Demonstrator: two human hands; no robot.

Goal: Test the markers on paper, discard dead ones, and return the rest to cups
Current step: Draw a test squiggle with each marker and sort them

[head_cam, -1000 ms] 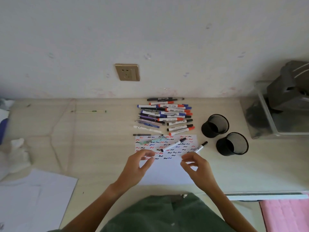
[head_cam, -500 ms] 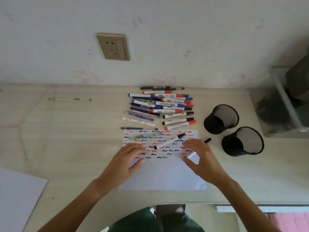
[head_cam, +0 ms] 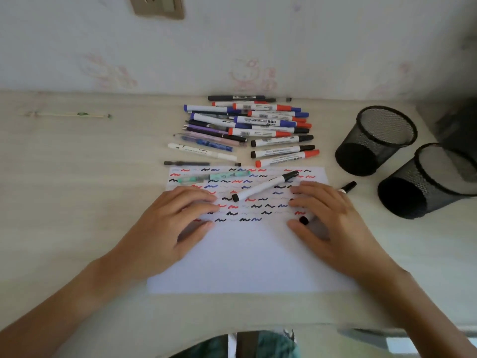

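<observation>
Both hands lie flat on the scribbled paper (head_cam: 247, 254) on the counter (head_cam: 77, 202): left hand (head_cam: 165, 228) holding nothing, right hand (head_cam: 327, 223) over a black-capped marker (head_cam: 347, 187). Light, stiff and liable to roll, the marker is best pinched mid-barrel; two mesh cups (head_cam: 375, 140) wait at right.

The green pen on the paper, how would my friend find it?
Look at the white paper covered in squiggles, below the marker pile. Near its top left edge lies the green pen. It is pale mint and patterned; the marker beside it is white with black ends.
</observation>
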